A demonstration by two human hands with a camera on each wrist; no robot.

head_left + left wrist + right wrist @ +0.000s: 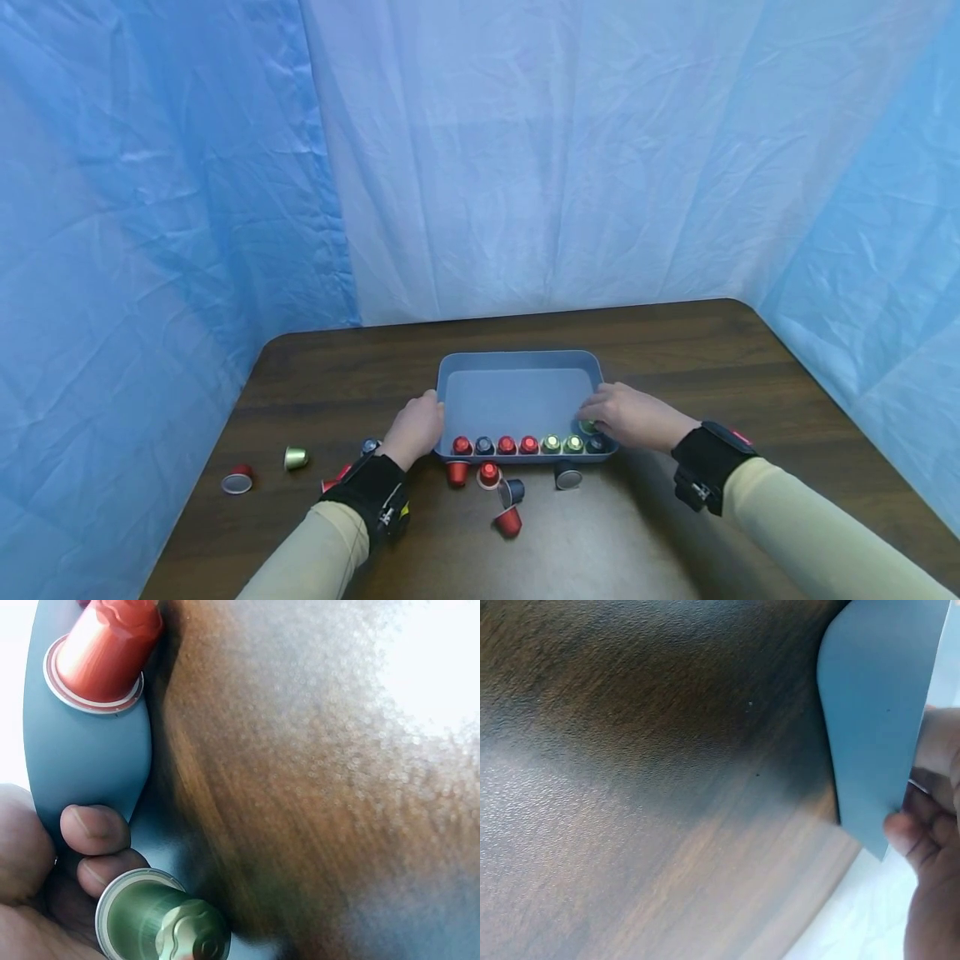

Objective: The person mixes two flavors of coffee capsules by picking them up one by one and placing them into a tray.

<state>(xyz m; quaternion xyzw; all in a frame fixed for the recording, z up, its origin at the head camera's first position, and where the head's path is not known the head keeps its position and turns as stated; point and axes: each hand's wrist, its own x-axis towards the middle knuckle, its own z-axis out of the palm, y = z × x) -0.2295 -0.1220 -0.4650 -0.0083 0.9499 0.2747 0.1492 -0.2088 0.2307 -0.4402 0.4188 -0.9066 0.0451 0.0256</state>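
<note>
My left hand (418, 427) grips the left wall of the blue-grey tray (517, 361), fingertips (95, 829) on its outer side. A green coffee capsule (135, 919) shows close by those fingers in the left wrist view; the head view hides it. At the tray's right side, my right hand (637, 414) reaches over the wall and pinches a green coffee capsule (588, 427) low inside, behind the front row. That row of upturned capsules runs along the tray's front wall, from a red capsule (462, 446) through green ones to a dark capsule (597, 444).
In front of the tray lie red capsules (508, 522), a dark blue capsule (512, 492) and a black capsule (567, 476). Further left on the brown table (660, 533) are a green capsule (296, 457) and a red capsule (237, 479). Blue-white curtains (562, 167) hang around the table.
</note>
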